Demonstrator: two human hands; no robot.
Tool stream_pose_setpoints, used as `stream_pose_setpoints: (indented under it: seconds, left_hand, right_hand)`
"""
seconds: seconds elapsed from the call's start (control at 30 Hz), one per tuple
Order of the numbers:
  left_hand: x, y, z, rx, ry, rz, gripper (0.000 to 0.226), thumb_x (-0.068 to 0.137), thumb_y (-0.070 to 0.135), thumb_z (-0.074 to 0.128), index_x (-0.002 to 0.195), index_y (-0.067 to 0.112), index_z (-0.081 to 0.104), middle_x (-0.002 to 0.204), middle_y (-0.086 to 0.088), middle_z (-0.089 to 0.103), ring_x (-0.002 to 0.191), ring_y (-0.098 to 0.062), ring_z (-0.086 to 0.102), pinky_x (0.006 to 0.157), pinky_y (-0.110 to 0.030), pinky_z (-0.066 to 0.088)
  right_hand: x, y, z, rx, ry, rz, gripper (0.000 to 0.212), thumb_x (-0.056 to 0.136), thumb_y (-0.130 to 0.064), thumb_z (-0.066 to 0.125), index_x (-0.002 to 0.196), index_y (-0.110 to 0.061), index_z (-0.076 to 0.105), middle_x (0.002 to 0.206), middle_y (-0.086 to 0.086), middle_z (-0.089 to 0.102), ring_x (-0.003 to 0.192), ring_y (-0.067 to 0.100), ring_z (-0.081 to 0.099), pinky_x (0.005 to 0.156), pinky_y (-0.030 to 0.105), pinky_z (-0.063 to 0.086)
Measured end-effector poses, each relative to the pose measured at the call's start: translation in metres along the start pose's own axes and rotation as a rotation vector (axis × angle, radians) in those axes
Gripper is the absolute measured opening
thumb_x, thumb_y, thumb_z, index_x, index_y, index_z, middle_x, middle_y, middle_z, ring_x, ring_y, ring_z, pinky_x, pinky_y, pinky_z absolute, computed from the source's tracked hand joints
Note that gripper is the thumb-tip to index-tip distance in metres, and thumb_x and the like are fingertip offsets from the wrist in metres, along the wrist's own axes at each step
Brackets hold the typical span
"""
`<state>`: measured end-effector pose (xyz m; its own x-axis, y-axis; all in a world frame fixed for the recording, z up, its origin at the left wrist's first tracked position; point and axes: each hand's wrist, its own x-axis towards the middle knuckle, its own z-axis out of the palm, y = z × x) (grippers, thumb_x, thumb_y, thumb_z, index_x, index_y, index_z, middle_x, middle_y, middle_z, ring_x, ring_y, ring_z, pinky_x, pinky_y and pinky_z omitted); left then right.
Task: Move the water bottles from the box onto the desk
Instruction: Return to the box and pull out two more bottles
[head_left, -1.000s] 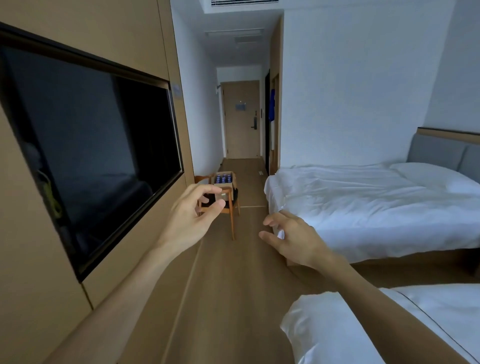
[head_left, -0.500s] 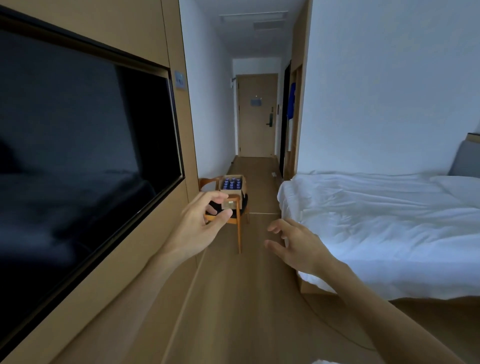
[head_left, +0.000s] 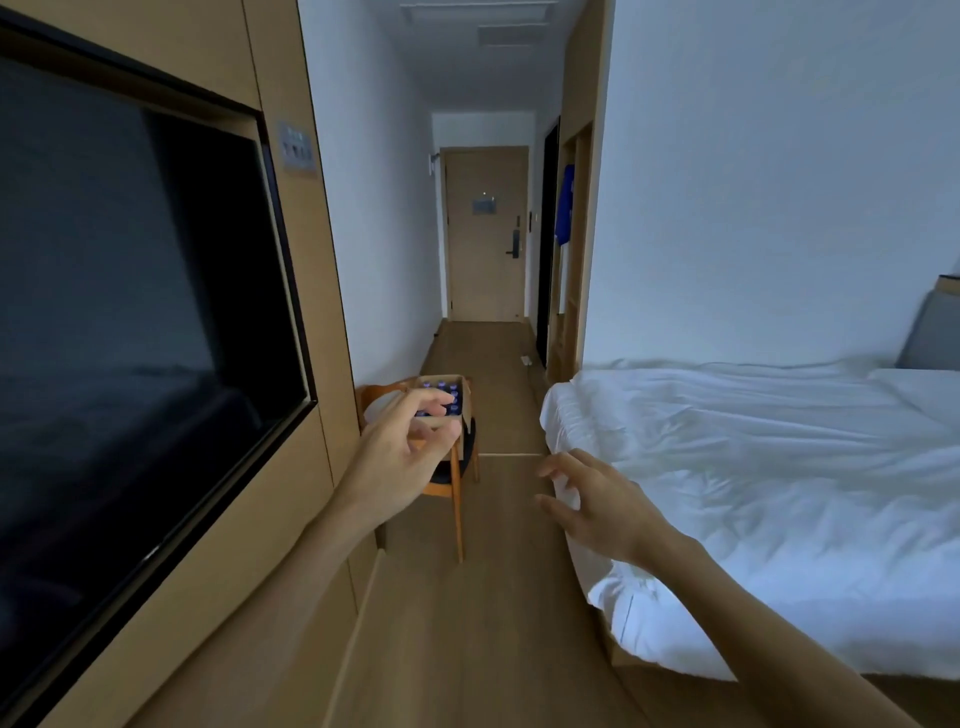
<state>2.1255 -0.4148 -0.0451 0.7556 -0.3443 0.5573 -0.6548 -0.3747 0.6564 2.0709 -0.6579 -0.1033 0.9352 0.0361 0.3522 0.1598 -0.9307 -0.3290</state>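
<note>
A cardboard box (head_left: 464, 401) stands on a wooden chair (head_left: 456, 499) ahead, beside the left wall. Blue-capped water bottles (head_left: 453, 389) fill it, several caps showing. My left hand (head_left: 402, 454) is raised in front of the box from the camera's angle, fingers loosely curled, holding nothing and still well short of it. My right hand (head_left: 592, 501) reaches forward lower down near the bed corner, fingers spread, empty. No desk is in view.
A large dark TV (head_left: 130, 322) is set in the wood-panelled wall on the left. A bed with white bedding (head_left: 753, 467) fills the right. A wooden floor corridor (head_left: 483, 364) runs to a closed door (head_left: 485, 234). A blue garment (head_left: 565, 205) hangs by the wardrobe.
The view has advanced down the room: the chair and box are closer and larger, the second bed has left the frame. Both hands stay raised and empty.
</note>
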Motion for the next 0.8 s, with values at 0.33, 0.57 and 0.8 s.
stream_pose_setpoints:
  seconds: [0.33, 0.57, 0.8]
  left_hand:
    - [0.150, -0.119, 0.077, 0.010, 0.013, -0.022, 0.023, 0.093, 0.028, 0.059, 0.116, 0.025, 0.059, 0.105, 0.014, 0.060, 0.093, -0.002, 0.061, 0.076, -0.023, 0.054]
    - [0.278, -0.178, 0.133, 0.054, 0.040, -0.074, 0.023, 0.094, 0.027, 0.058, 0.117, 0.025, 0.059, 0.101, 0.015, 0.061, 0.090, 0.001, 0.058, 0.073, -0.018, 0.050]
    - [0.372, -0.239, 0.168, 0.085, 0.062, -0.165, 0.020, 0.095, 0.030, 0.057, 0.115, 0.030, 0.058, 0.101, 0.015, 0.061, 0.090, 0.003, 0.057, 0.064, -0.011, 0.047]
  right_hand:
    - [0.154, 0.111, 0.053, 0.027, -0.026, 0.044, 0.033, 0.094, -0.045, 0.053, 0.123, -0.029, 0.051, 0.120, -0.013, 0.053, 0.103, 0.007, 0.053, 0.083, 0.026, 0.048]
    - [0.292, 0.203, 0.072, 0.111, -0.045, 0.020, 0.022, 0.093, -0.043, 0.056, 0.109, -0.028, 0.052, 0.107, -0.013, 0.051, 0.094, 0.007, 0.056, 0.082, 0.028, 0.052]
    - [0.407, 0.264, 0.106, 0.155, -0.097, -0.015, 0.016, 0.092, -0.045, 0.057, 0.102, -0.034, 0.050, 0.104, -0.015, 0.052, 0.088, 0.004, 0.056, 0.080, 0.029, 0.054]
